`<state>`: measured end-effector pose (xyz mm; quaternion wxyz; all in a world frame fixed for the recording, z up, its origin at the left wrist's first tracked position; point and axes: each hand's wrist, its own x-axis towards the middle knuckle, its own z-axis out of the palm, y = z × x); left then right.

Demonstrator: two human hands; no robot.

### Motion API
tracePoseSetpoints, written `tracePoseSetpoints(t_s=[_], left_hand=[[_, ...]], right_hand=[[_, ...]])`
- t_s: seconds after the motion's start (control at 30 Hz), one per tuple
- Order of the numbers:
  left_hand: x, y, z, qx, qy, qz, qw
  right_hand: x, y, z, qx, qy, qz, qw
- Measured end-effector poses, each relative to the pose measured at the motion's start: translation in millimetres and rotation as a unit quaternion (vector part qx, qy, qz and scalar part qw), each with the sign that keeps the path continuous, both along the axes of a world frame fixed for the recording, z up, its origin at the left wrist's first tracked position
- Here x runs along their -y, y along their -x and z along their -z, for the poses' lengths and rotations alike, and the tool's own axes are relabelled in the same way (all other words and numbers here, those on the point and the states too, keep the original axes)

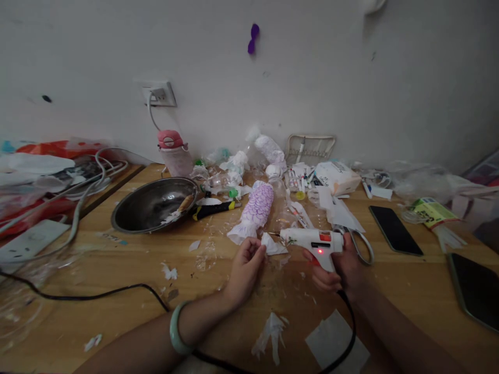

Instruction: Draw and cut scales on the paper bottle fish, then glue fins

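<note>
My right hand [331,275] is wrapped round the grip of a white hot glue gun [312,239], its red light lit and its nozzle pointing left. Between the thumb and fingers of my left hand [247,267] is a small piece of white tissue paper [273,244], close to the nozzle. Just beyond my left hand lies a fish-like paper shape [255,208] with purple scale markings and a white tail end. The glue gun's black cord runs down from its handle.
A dark metal bowl [152,208] and a yellow-black utility knife [216,209] lie at left. Behind are a pink-lidded bottle [174,153], plastic bottles, markers and a tissue pack [338,177]. Two phones, one a black phone [394,230], lie at right. Paper scraps [337,340] litter the front.
</note>
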<state>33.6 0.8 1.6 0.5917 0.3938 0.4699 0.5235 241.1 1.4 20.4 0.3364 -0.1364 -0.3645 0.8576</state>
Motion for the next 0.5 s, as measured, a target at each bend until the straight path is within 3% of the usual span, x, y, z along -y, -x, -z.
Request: tracePoseSetpoints(t_s=[0.5], left_hand=[[0.0, -0.8, -0.9, -0.022, -0.013, -0.001, 1.000]], right_hand=[[-1.5, -0.7, -1.5, 0.036, 0.015, -0.007, 0.999]])
